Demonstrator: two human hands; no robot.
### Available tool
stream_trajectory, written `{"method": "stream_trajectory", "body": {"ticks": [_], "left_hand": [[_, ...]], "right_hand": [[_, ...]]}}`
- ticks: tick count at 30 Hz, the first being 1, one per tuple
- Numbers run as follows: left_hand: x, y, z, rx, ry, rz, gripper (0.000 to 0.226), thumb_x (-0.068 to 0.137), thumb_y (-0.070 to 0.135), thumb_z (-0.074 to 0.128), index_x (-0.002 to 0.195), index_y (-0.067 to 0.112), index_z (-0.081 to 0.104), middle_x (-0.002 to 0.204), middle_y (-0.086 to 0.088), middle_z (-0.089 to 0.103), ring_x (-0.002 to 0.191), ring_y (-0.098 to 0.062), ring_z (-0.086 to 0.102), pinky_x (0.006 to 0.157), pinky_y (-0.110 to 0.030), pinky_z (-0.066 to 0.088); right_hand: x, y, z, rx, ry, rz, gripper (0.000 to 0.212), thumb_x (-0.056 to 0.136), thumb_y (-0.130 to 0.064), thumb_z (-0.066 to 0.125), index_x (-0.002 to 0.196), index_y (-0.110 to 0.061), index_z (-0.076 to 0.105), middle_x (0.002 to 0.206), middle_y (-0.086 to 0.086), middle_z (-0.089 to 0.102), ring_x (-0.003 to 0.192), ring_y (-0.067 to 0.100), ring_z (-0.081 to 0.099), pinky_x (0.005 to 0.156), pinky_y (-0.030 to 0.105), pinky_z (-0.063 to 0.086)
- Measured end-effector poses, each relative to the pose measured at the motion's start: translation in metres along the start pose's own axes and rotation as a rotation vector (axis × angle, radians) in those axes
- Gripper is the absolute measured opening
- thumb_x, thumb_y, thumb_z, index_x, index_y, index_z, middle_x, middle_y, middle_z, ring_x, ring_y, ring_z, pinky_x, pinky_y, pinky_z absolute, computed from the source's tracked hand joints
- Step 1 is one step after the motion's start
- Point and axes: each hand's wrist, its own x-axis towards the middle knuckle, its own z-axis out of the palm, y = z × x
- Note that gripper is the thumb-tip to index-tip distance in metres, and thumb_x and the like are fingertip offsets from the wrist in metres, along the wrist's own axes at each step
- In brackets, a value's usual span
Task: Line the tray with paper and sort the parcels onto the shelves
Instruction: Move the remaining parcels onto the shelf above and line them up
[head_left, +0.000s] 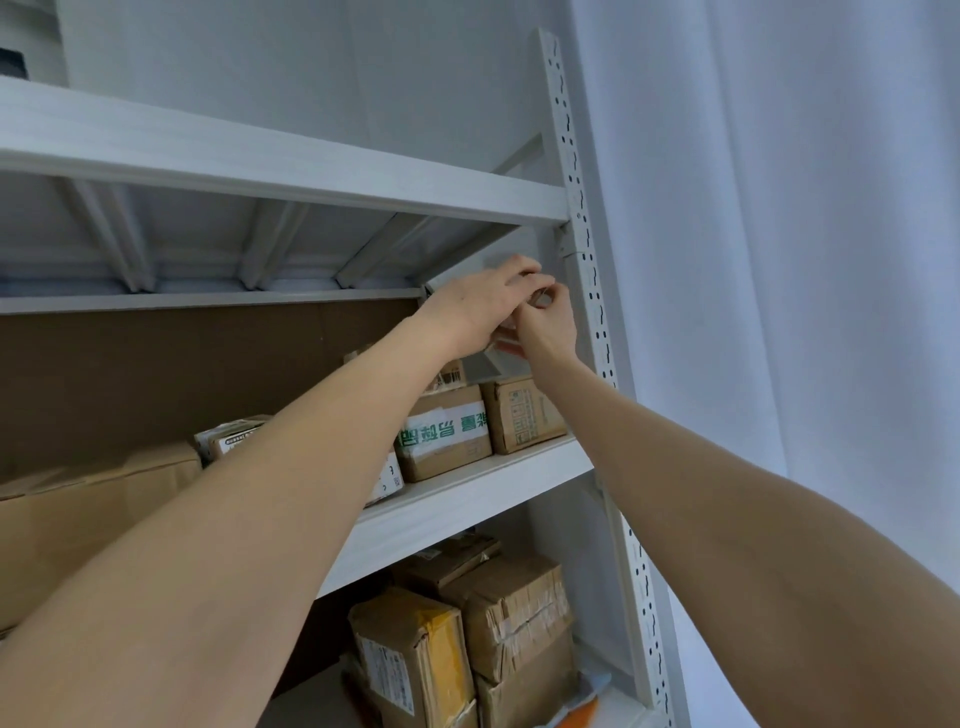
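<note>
Both arms reach up to the right end of the middle shelf (467, 499), and the hands meet just left of the white post (589, 291). The left grip (480, 306) curls its fingers over the top of a grey parcel (485, 368). The right grip (548, 327), nearer the post, pinches the same parcel's upper edge, fingertips touching the left hand's. How much of it each one holds is hidden behind the knuckles. The parcel stands on top of the brown boxes on that shelf, close to the post, with a red strip showing under the hands. Below it sit a taped box (447, 436) with green lettering and a small box (522, 415), the small one nearer the post. More wrapped boxes (509, 618) fill the shelf underneath, by the post's foot.
</note>
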Motion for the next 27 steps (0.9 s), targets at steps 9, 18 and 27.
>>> {"method": "stream_trajectory", "body": {"ticks": [9,18,27], "left_hand": [[-0.019,-0.028,0.011,-0.139,0.144,-0.421,0.068,0.086,0.009,0.058,0.146,0.023,0.03,0.152,-0.006,0.022,0.119,-0.026,0.05,0.079,-0.028,0.048],[-0.06,-0.065,0.018,-0.76,-0.227,-1.255,0.085,0.074,0.031,0.073,0.147,0.02,0.03,0.148,-0.014,0.035,0.132,-0.034,0.035,0.098,-0.047,0.038],[-0.04,-0.052,0.04,-0.652,-0.08,-1.189,0.064,0.08,0.02,0.072,0.138,0.013,0.045,0.134,-0.009,0.052,0.119,-0.025,0.05,0.084,-0.032,0.042]], "right_hand": [[0.023,0.024,0.013,0.063,0.077,0.172,0.061,0.08,-0.029,0.072,0.131,-0.012,0.044,0.124,0.011,0.056,0.101,0.022,0.059,0.088,0.041,0.055],[0.033,0.041,0.012,-0.335,-0.018,0.17,0.054,0.093,-0.031,0.057,0.137,-0.007,0.037,0.137,0.017,0.041,0.113,0.032,0.052,0.079,0.035,0.042],[0.046,0.061,-0.002,-0.654,-0.022,0.106,0.063,0.091,-0.054,0.052,0.141,-0.018,0.039,0.144,0.016,0.034,0.133,0.036,0.032,0.108,0.052,0.03]]}}
